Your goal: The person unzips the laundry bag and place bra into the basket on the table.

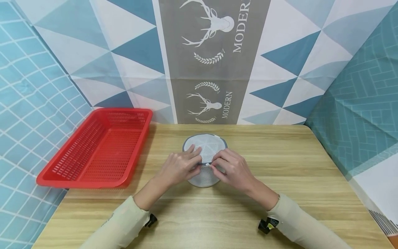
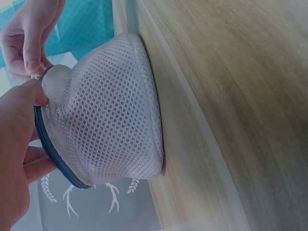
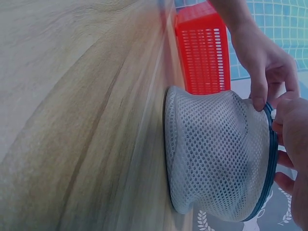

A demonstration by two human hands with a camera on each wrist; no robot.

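A round white mesh laundry bag (image 1: 202, 180) with a dark blue zipped rim stands on the table in front of me. Its mesh side (image 2: 110, 110) fills the middle of the left wrist view, slightly dented near the top. My left hand (image 1: 181, 166) pinches the near part of the rim, thumb on the outer side and fingers over the lid. Close beside it, my right hand (image 1: 231, 170) pinches the small white zipper pull (image 1: 208, 164) between thumb and fingers. The right wrist view shows the blue zipper (image 3: 270, 163) running round the bag's upper edge.
A red plastic basket (image 1: 136, 162) with slotted walls sits at the table's left side. The wood-grain table (image 1: 280, 207) meets a patterned backdrop (image 1: 211, 62) at its far edge. Tile-print sheets (image 1: 31, 103) hang at the sides.
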